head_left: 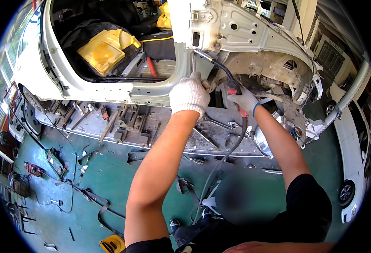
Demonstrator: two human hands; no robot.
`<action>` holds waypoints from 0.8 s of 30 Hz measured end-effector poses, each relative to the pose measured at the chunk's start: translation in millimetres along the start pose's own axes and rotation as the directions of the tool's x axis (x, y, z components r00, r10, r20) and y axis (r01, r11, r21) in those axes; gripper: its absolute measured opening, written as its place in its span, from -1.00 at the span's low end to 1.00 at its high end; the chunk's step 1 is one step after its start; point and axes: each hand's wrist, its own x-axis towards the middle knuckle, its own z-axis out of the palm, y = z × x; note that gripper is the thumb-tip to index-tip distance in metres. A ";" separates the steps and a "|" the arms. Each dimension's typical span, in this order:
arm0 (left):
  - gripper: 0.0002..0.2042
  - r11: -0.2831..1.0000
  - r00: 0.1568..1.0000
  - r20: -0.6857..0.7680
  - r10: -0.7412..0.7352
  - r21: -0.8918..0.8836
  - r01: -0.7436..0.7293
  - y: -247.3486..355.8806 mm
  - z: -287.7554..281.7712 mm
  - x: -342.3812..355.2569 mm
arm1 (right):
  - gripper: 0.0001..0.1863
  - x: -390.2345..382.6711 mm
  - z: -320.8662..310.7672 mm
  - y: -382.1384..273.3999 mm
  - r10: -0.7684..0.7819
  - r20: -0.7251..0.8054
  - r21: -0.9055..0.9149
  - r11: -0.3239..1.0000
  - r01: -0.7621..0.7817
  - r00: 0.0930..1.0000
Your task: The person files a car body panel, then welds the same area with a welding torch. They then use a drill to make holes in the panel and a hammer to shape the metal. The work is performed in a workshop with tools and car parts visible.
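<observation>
My left hand (189,95), in a white knit glove, is closed round a grey metal rod (192,62) that stands upright against the base of the car's door pillar. The rod's lower end is hidden in the fist. My right hand (243,101), also gloved, with a blue cuff edge, grips the red and black handle of a welding torch (223,68). The torch's curved neck points up and left, its nozzle close to the rod's top at the pillar. From the handle a dark hose (237,143) hangs to the floor. The pale car body (151,90) is stripped, its wheel arch (269,63) bare.
A metal bench frame (177,141) runs under the sill, with clamps and loose tools on it. Yellow padding (105,50) lies inside the cabin. Straps (103,206), cables and a yellow-black case (112,243) lie on the green floor. A white car (352,160) stands at right.
</observation>
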 end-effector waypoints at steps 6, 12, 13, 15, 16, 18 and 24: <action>-0.66 0.999 0.998 0.058 -0.033 -0.003 0.034 3.8 -9.8 5.6 | -0.78 -6.3 4.4 -7.1 0.001 -0.031 -0.048 0.999 -0.002 1.000; -0.66 0.998 0.994 0.085 -0.069 0.010 0.069 18.7 -15.9 10.6 | -0.78 -7.3 8.5 -3.3 0.029 -0.006 0.031 0.999 -0.028 1.000; -0.67 0.997 0.993 0.093 -0.075 0.014 0.074 21.0 -16.3 11.2 | -0.78 -5.3 9.0 -1.8 0.082 0.028 0.039 0.996 -0.083 0.996; -0.70 0.996 0.989 0.118 -0.087 0.027 0.085 25.1 -16.4 13.3 | -0.78 -3.0 11.2 3.1 0.042 0.030 0.095 0.994 -0.044 0.999; -0.71 0.995 0.988 0.126 -0.094 0.029 0.091 27.0 -16.0 14.2 | -0.78 -2.0 12.1 5.3 0.025 0.027 0.123 0.992 -0.028 0.999; -0.73 0.995 0.991 0.101 -0.092 0.039 0.088 30.0 -15.3 15.2 | -0.76 -0.3 14.0 7.7 0.026 0.012 0.103 0.994 -0.027 1.000; -0.76 0.996 0.993 0.097 -0.070 0.064 0.064 38.9 -15.8 14.3 | -0.71 -2.2 10.4 4.6 0.039 0.024 -0.001 0.999 -0.039 0.999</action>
